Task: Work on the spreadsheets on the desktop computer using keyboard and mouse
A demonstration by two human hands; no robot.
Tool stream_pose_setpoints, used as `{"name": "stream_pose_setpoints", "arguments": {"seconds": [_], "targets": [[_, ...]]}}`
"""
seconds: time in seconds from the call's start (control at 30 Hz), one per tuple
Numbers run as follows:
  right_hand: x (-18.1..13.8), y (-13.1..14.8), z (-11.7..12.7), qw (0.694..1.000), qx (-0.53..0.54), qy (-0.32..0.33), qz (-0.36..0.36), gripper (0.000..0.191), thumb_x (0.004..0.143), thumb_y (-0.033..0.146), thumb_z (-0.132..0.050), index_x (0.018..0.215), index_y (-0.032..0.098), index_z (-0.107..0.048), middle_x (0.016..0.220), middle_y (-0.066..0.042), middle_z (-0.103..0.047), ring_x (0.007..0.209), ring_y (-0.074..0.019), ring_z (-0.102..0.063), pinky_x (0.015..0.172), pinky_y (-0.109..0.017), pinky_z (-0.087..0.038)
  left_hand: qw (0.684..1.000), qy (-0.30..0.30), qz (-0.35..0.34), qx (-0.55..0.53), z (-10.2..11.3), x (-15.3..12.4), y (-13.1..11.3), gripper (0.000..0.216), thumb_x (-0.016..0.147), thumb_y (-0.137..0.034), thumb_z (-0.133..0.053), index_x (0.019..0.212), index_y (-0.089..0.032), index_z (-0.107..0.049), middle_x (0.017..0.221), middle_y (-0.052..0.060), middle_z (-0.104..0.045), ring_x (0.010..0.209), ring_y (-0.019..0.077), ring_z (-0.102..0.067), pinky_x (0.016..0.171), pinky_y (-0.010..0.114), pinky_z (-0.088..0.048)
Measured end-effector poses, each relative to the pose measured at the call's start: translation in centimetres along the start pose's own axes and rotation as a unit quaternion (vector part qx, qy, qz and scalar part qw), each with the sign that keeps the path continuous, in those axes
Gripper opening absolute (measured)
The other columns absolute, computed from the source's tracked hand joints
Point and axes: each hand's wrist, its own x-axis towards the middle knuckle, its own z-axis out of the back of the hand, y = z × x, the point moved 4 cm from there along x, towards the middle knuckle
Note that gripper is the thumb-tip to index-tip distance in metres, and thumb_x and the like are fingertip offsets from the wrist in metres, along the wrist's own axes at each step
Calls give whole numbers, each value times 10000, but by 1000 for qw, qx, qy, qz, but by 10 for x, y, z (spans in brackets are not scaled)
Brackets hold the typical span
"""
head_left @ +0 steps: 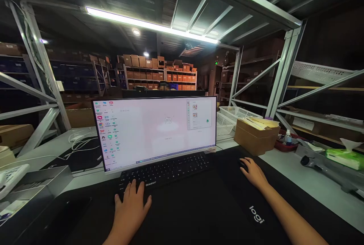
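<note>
My left hand lies flat with fingers spread on the near left edge of a black keyboard. My right hand is curved over a black mouse on a black desk mat with white lettering. A wide monitor stands right behind the keyboard, showing a pale desktop with icons down its left side and a small window at the upper right.
A brown cardboard box of yellow envelopes sits right of the monitor, white mesh baskets behind it. A green tissue pack and a handheld scanner lie at right. A metal tray and cables are at left. Steel shelving surrounds the desk.
</note>
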Motion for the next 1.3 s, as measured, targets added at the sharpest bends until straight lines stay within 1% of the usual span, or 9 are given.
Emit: {"name": "stream_pose_setpoints", "arguments": {"seconds": [0.23,0.37,0.5,0.6,0.8,1.07,1.17,1.3], "targets": [[0,-2,-1,1000,-1,-4,3,458,897,402,-474,1327,277,-571,1394,-90,-521,1249,-262,-556,1042,-436,-462,1000,-11,2,-18,3,-2,0,603,908,-364,-335,1437,-115,-482,1566,213,-361,1456,362,-303,1132,649,-239],[1,-2,-1,1000,-4,-7,4,452,892,396,-480,1318,279,-575,1388,-82,-528,1251,-248,-558,1054,-413,-455,1000,-4,3,-10,5,-2,-1,607,906,-369,-348,1444,-118,-472,1570,211,-353,1460,361,-301,1133,648,-238],[1,-1,0,1000,-12,-11,-5,489,874,351,-471,1346,245,-548,1387,-92,-529,1261,-244,-554,1067,-402,-444,1000,13,5,6,7,-3,-2,608,914,-370,-351,1460,-123,-450,1580,205,-337,1469,353,-288,1134,637,-249],[0,0,3,1000,-20,-14,-16,535,858,321,-471,1380,216,-519,1388,-109,-531,1260,-256,-554,1069,-410,-439,1000,14,6,12,9,-3,-2,600,922,-370,-345,1461,-129,-450,1581,202,-335,1469,349,-291,1132,635,-254],[-2,5,9,999,-28,-16,-25,471,854,319,-483,1308,219,-561,1385,-103,-537,1224,-258,-573,1043,-402,-448,1000,10,5,1,10,-4,-2,619,908,-378,-346,1457,-114,-454,1575,211,-343,1466,359,-296,1131,637,-257],[-1,7,11,999,-31,-13,-24,453,854,323,-478,1282,192,-545,1337,-108,-560,1182,-249,-591,1005,-377,-464,1000,9,3,3,9,-3,-2,620,908,-382,-338,1456,-116,-456,1577,208,-342,1463,360,-298,1125,638,-263],[-1,7,11,999,-33,-12,-23,468,856,320,-475,1296,177,-537,1338,-114,-559,1189,-243,-589,1010,-368,-462,1000,9,2,10,8,-3,-2,611,920,-384,-329,1457,-121,-456,1577,206,-343,1463,359,-298,1124,637,-265],[-1,6,9,999,-39,-13,-25,504,864,315,-470,1352,202,-515,1377,-105,-542,1220,-247,-575,1024,-383,-456,1000,2,-3,19,7,-3,-2,603,929,-376,-318,1458,-120,-453,1575,211,-342,1464,358,-295,1123,638,-265]]}}
